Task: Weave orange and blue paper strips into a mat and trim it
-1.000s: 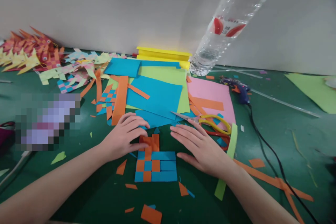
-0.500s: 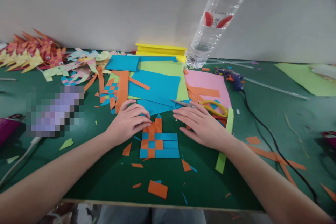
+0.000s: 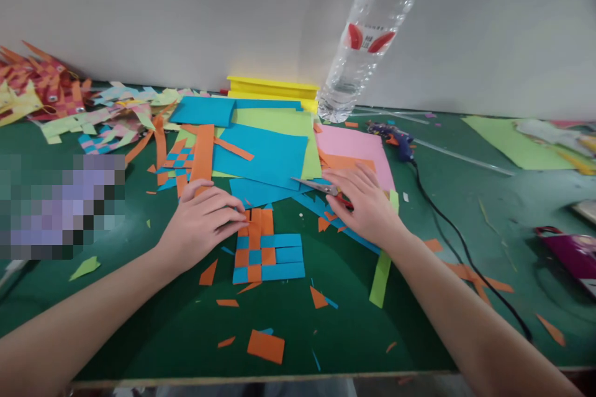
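A small mat woven from blue and orange paper strips (image 3: pixel 270 257) lies on the green table (image 3: pixel 354 335) in front of me. My left hand (image 3: pixel 200 223) rests on the mat's upper left corner, fingers stretched flat over the loose orange strip ends. My right hand (image 3: pixel 367 205) lies to the right of the mat, its fingers curled over the handles of the scissors (image 3: pixel 311 185). Only the metal blades and a bit of red handle show from under it, pointing left over blue paper.
Sheets of blue (image 3: pixel 265 155), green and pink paper (image 3: pixel 354 142) are stacked behind the mat, with a yellow box (image 3: pixel 272 88) and a clear plastic bottle (image 3: pixel 367 37) at the wall. A glue gun (image 3: pixel 395 136) and its black cable (image 3: pixel 447 223) run along the right. Woven paper fish (image 3: pixel 41 84) are piled far left.
My right hand has moved away from the mat to the upper right and settled on the scissors' handles. My left hand has stayed on the mat's corner. The view has shifted slightly.
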Demonstrator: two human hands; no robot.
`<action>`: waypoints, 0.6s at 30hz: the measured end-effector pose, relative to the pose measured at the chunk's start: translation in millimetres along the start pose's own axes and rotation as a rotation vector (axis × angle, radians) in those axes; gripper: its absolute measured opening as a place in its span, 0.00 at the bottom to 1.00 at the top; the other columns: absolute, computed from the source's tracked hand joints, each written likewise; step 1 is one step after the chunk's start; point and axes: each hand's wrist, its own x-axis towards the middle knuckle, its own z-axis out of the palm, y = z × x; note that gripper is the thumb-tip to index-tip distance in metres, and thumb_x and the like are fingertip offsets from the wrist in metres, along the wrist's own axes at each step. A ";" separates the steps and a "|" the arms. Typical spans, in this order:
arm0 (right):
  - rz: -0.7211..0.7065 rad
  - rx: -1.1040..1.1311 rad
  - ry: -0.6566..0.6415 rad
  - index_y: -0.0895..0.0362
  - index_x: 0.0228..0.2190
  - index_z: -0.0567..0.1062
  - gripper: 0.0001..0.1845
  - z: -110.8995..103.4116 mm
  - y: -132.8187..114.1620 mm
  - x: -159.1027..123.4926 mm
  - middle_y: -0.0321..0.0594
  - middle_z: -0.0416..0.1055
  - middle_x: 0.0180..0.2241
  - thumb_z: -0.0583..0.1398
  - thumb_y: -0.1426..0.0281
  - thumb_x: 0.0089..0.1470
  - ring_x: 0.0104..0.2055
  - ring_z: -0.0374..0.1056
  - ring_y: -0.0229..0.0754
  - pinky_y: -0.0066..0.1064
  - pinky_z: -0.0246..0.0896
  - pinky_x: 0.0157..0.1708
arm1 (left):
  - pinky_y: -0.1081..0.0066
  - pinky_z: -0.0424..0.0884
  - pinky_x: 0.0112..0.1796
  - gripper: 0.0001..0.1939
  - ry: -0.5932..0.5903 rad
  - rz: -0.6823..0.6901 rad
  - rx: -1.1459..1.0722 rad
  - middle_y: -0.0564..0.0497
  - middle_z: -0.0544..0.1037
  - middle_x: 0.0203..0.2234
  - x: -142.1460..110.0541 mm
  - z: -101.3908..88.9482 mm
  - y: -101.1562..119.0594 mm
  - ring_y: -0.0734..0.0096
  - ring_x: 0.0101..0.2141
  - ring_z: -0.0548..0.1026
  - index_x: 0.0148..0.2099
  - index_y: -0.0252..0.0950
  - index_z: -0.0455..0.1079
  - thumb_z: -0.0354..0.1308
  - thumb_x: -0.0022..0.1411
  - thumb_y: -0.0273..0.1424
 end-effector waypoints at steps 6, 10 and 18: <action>0.432 -0.075 0.208 0.54 0.49 0.68 0.17 -4.9 54.0 6.1 0.48 0.74 0.46 0.55 0.70 0.57 0.50 0.70 0.52 0.48 0.65 0.51 | 0.58 0.57 0.57 0.05 -0.006 -0.009 -0.060 0.56 0.81 0.36 -8.3 -1.0 2.1 0.71 0.37 0.78 0.39 0.41 0.73 0.57 0.70 0.29; 0.812 -0.247 0.024 0.60 0.49 0.70 0.21 -13.5 114.0 15.3 0.56 0.69 0.51 0.60 0.66 0.55 0.55 0.65 0.57 0.49 0.60 0.53 | 0.62 0.60 0.56 0.06 -0.040 0.050 -0.006 0.56 0.81 0.37 -9.2 -3.6 5.3 0.74 0.38 0.78 0.42 0.40 0.72 0.54 0.71 0.26; 1.148 -0.305 -0.132 0.58 0.53 0.71 0.22 -10.6 177.2 22.0 0.47 0.70 0.54 0.61 0.61 0.62 0.51 0.70 0.47 0.46 0.70 0.49 | 0.59 0.62 0.52 0.07 0.033 0.272 0.110 0.52 0.82 0.33 0.9 -8.3 20.5 0.71 0.35 0.78 0.42 0.35 0.70 0.54 0.69 0.20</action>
